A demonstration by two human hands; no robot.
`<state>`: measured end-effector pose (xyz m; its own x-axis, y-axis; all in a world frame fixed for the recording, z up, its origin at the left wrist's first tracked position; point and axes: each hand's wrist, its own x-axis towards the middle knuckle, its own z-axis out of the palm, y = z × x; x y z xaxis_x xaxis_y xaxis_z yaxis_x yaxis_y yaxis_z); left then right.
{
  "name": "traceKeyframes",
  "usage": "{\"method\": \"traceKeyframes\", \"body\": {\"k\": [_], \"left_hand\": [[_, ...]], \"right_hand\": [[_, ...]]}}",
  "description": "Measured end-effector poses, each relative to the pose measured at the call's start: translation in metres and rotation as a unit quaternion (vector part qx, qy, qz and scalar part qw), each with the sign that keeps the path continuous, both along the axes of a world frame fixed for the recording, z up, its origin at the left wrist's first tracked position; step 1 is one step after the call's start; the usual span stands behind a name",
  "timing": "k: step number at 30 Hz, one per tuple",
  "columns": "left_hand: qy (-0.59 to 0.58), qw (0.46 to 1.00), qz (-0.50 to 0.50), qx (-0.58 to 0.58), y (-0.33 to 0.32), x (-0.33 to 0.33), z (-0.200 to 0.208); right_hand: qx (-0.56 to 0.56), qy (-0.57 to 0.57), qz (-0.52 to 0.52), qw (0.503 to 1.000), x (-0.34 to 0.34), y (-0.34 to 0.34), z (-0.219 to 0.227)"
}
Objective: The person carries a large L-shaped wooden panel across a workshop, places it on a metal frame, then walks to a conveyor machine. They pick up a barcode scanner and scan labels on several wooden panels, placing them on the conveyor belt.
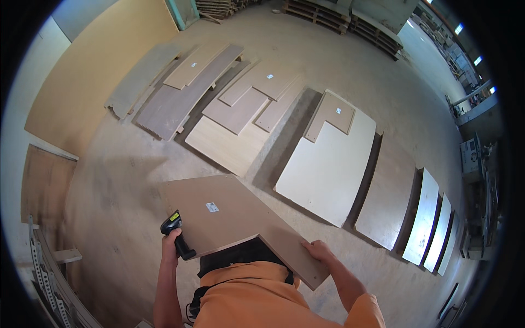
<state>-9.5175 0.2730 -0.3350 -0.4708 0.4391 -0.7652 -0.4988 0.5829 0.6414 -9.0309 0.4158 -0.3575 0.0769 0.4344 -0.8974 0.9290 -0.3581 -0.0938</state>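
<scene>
An L-shaped brown wooden panel (240,210) is held in front of my waist, with a small white printed label (212,207) on its face. My left hand (171,245) is closed around a black handheld barcode scanner (185,247), which has a yellow-green patch on top. The scanner overlaps the panel's left edge; whether these fingers also grip the panel is hidden. On the panel's narrow right arm, my right hand (317,251) grips the outer edge, thumb on the upper face and the other fingers mostly out of sight beneath.
Similar labelled panels lie on a white board (328,169), on a pale board stack (229,147) and on a grey-brown stack (183,106). More stacks (385,191) continue to the right. A large tan board (104,60) leans at the left. Pallets (317,13) stand at the back.
</scene>
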Motion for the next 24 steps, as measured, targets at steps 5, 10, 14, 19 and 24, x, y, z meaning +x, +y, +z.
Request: {"method": "traceKeyframes", "body": {"k": [5, 10, 14, 19, 24], "left_hand": [[-0.043, 0.996, -0.075, 0.005, 0.1, -0.096, -0.062], [-0.123, 0.979, -0.16, -0.011, 0.244, -0.175, -0.18], [-0.089, 0.964, -0.244, -0.059, 0.369, -0.224, -0.265], [-0.038, 0.955, -0.29, -0.041, 0.507, -0.254, -0.335], [-0.003, 0.926, -0.377, 0.018, 0.566, -0.277, -0.381]], "right_hand": [[0.034, -0.033, -0.039, 0.998, -0.085, 0.052, 0.003], [0.079, -0.102, -0.12, 0.984, -0.184, 0.101, -0.029], [0.136, -0.169, -0.193, 0.957, -0.274, 0.131, -0.078], [0.166, -0.201, -0.322, 0.91, -0.363, 0.189, -0.156], [0.18, -0.2, -0.404, 0.875, -0.399, 0.258, -0.253]]}}
